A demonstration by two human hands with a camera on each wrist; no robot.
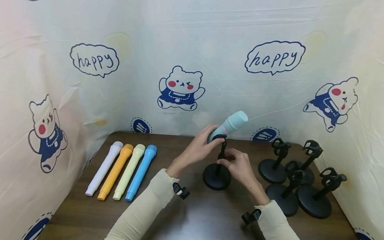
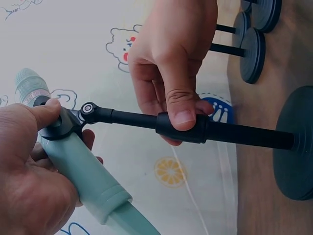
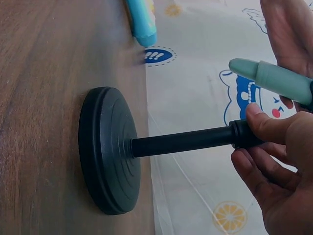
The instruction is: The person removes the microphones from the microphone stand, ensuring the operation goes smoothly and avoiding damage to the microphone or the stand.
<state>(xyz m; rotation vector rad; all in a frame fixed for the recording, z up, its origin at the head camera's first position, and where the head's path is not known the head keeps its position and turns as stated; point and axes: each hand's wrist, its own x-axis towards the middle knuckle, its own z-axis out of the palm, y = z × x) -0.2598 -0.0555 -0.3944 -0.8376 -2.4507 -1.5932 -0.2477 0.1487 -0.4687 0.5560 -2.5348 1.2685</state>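
Note:
A light teal toy microphone (image 1: 234, 123) lies tilted in the clip (image 2: 62, 128) of a black desktop microphone stand (image 1: 217, 180). My left hand (image 1: 197, 146) grips the microphone, its thumb pressed on the clip. Lower on the same stand, my right hand (image 1: 241, 167) pinches the collar (image 2: 199, 130) of the pole between thumb and fingers. The round base (image 3: 110, 152) rests on the table, and the pole rises from it. Part of the microphone's body is hidden behind the left hand in the head view.
Four-colour toy microphones, white (image 1: 104, 169), orange (image 1: 115, 172), pale yellow (image 1: 129, 172) and blue (image 1: 141, 172), lie side by side on the left of the brown table (image 1: 202, 223). Several black stands (image 1: 314, 201) cluster at the right. A printed cloth (image 1: 217, 37) hangs behind.

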